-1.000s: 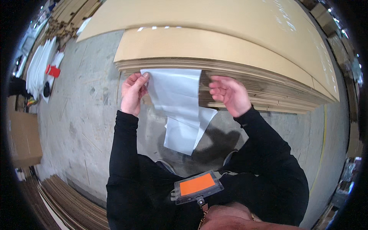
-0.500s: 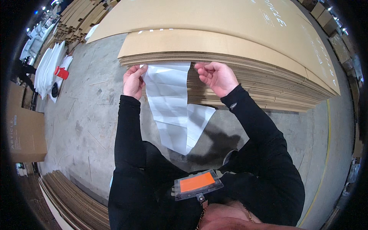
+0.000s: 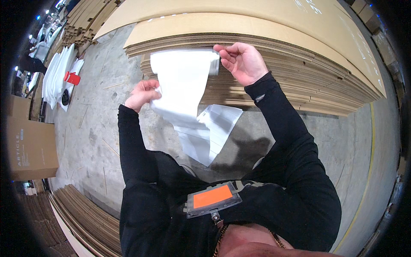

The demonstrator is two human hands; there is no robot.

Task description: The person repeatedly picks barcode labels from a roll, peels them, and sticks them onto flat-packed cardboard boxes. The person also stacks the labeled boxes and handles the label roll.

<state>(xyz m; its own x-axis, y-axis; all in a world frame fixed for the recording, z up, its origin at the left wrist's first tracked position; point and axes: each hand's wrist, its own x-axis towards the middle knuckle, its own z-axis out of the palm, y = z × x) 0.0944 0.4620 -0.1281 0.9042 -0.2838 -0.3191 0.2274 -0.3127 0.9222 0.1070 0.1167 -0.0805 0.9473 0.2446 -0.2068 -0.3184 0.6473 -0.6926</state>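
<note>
A long strip of white paper [image 3: 180, 81] with fold creases hangs in front of the stacked cardboard, its lower end bent off to the right. My left hand [image 3: 143, 94] pinches the paper's left edge about midway down the upper part. At the top right corner, my right hand [image 3: 243, 63] has thumb and forefinger closed on the paper, the other fingers curled. Just behind the upper edge lies the stack of flat cardboard [image 3: 274, 83], partly covered by the paper.
More flat cardboard lies at the lower left [image 3: 87, 218]. A cardboard box [image 3: 34, 147] stands at the left. Farther back are white sheets [image 3: 58, 77], a red container [image 3: 72, 78] and piled cardboard strips [image 3: 85, 21]. A yellow line [image 3: 369, 158] runs along the floor at the right.
My left hand has moved from the paper's top left corner down along its left edge. My right hand, apart from the paper before, now grips its top right corner. The paper's upper part has turned.
</note>
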